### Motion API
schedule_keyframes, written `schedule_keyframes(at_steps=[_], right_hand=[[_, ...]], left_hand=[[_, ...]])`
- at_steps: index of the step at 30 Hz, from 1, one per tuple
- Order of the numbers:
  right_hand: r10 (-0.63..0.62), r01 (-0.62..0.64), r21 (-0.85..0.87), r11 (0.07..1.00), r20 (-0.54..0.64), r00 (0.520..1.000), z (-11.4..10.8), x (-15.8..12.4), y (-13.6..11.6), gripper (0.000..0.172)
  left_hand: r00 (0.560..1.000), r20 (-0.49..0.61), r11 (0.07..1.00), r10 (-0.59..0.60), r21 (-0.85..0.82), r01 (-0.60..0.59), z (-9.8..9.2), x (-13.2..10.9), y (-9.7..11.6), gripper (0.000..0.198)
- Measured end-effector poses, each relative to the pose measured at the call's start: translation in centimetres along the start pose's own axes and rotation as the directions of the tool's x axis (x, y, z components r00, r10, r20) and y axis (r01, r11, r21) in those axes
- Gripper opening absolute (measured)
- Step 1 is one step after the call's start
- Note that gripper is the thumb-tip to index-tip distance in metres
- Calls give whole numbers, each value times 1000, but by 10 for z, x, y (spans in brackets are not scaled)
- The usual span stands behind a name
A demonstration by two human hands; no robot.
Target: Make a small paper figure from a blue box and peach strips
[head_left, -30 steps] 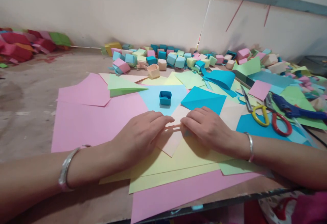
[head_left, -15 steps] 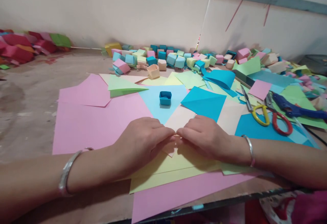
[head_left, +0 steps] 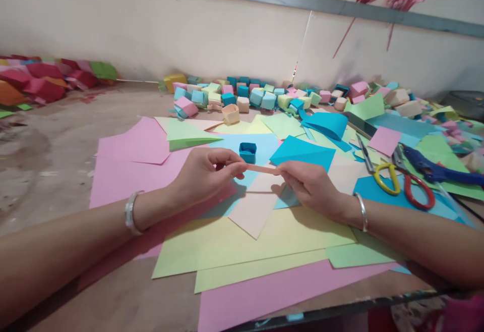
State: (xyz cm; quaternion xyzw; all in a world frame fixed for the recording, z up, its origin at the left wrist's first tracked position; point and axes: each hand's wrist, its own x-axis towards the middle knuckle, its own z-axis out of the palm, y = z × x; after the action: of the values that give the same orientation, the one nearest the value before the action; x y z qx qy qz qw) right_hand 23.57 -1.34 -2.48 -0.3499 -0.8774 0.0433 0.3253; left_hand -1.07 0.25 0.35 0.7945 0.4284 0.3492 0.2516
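My left hand point(head_left: 204, 173) and my right hand point(head_left: 312, 185) hold a narrow folded peach paper strip point(head_left: 261, 169) between them, each pinching one end with thumb and fingers. The strip hangs level a little above the table. Below it lies a peach paper sheet point(head_left: 254, 206) on top of yellow sheets point(head_left: 242, 243) and a large pink sheet point(head_left: 113, 178). A small blue folded paper box point(head_left: 247, 152) sits just beyond the strip on a light blue sheet. I wear a silver bracelet on each wrist.
A row of many small folded paper boxes point(head_left: 264, 97) runs along the wall. Scissors with yellow and red handles point(head_left: 397, 178) and a blue glue gun point(head_left: 434, 170) lie at the right. Red and pink paper shapes point(head_left: 45, 77) pile at the far left. The table's front edge point(head_left: 340, 309) is close.
Both hands have lifted off the table, raising the peach strip from the sheet and holding it stretched between them. The view has tilted slightly upward.
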Motion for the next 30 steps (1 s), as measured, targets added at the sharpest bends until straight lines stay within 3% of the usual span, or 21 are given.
schedule_keyframes(at_steps=[6,11,16,20,22,24,26,28,29,30], right_hand=[[122,-123,-3,992,-44,991,-1,0,2,20],[240,-239,135,961,10,971,0,2,6,21],[266,-266,191,945,28,964,1,3,6,21],[335,-323,182,929,-36,942,-3,3,8,21],[382,-359,229,905,-66,922,-4,4,11,22],[421,-384,288,877,-78,904,-4,4,13,24],[402,-357,313,880,-89,911,-4,4,13,24],[291,-248,313,917,-99,952,-2,1,10,21],[204,-166,312,935,-94,974,-1,-1,7,20],[110,-80,310,948,-82,991,0,-3,4,20]], left_hand=[[981,-50,941,-188,-296,165,0,3,-4,17],[971,-81,921,-223,-344,183,-2,9,-14,16],[967,-95,924,-235,-331,192,-3,13,-20,21],[897,-197,877,-396,-370,306,-11,19,-30,29],[865,-299,880,-403,-385,277,-16,22,-34,29],[868,-364,916,-337,-342,212,-17,21,-33,27],[914,-344,962,-217,-237,139,-15,15,-27,25],[970,-242,996,3,-84,-24,-10,6,-21,16],[980,-142,989,141,-18,-145,-6,2,-18,13],[961,-36,962,274,9,-274,-3,-2,-17,21]])
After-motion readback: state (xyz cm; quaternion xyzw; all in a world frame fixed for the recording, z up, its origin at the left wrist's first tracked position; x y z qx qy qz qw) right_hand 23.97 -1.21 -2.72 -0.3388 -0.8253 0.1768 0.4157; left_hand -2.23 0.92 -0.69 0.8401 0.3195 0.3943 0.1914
